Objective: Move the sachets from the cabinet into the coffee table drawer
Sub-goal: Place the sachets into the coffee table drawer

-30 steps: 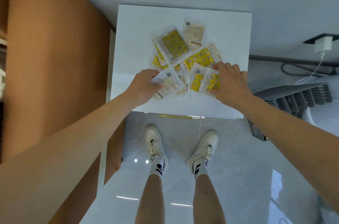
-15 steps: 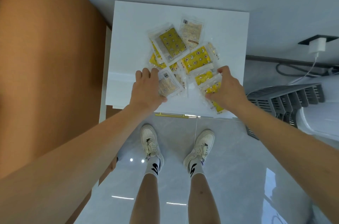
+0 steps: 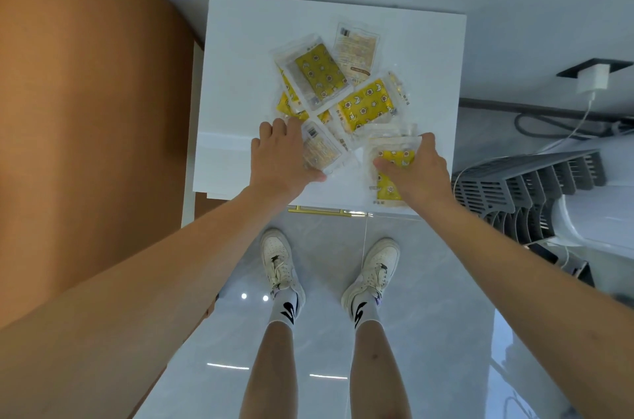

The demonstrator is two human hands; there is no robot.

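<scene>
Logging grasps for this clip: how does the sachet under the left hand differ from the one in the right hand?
The left hand holds a tan sachet printed side up, lying on the white cabinet top. The right hand pinches a yellow sachet that overhangs the front edge. Both are clear-edged packets.

— What are the sachets [image 3: 319, 78]?
— Clear, shiny plastic, crinkled, with yellow print inside.
— The cabinet top [image 3: 247, 51]?
— Smooth white, slightly glossy, with a polished brass-coloured handle [image 3: 315, 211].
— And the floor [image 3: 319, 367]?
— Glossy grey tile, mirroring lights. The shoes [image 3: 281, 264] look like white leather.
</scene>
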